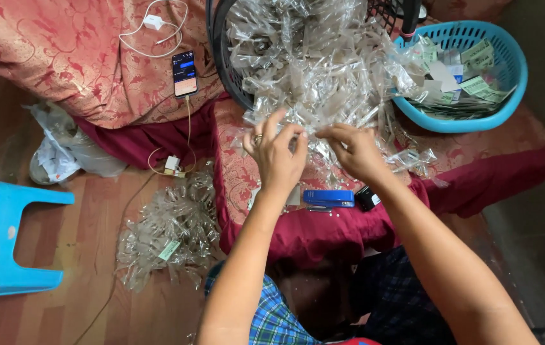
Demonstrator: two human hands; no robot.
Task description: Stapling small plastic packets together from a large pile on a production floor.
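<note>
Clear plastic pouches [323,70], crinkled and glossy, spill in a heap from a black basket [221,57] onto the red patterned bed [234,172]. At the heap's near edge the left hand [277,155], ring on one finger, and the right hand [355,150] pinch one pouch between their fingertips. A blue stapler [328,199] lies just below both hands.

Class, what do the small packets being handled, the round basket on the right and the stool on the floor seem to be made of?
Packets: thin clear plastic film, seemingly; glossy, crinkled, see-through. Both hands, left hand and right hand, pinch one. Basket: moulded blue plastic with slotted walls. Stool: smooth blue plastic, probably rigid.
</note>
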